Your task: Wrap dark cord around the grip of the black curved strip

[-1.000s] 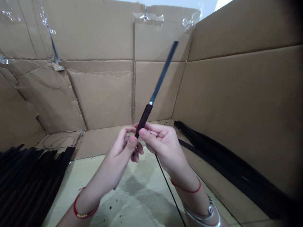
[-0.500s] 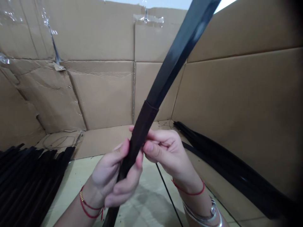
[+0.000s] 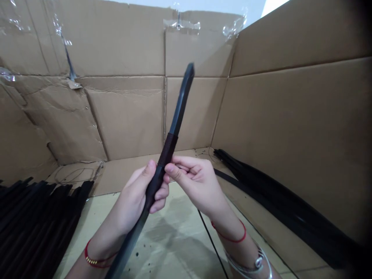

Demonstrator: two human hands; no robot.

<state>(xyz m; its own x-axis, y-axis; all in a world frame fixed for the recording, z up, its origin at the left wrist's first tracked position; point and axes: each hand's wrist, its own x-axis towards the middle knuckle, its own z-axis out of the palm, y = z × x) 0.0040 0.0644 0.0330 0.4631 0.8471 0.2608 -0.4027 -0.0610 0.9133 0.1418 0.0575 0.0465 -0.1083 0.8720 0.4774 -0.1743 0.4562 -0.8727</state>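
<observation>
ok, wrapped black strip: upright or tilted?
Tilted: the wrapped black strip slants from lower left to upper right through the left hand.

black strip (image 3: 153, 185), lower end beyond view

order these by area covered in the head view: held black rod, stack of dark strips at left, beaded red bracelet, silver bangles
1. Stack of dark strips
2. Held black rod
3. Beaded red bracelet and silver bangles: too alike to rank
</observation>
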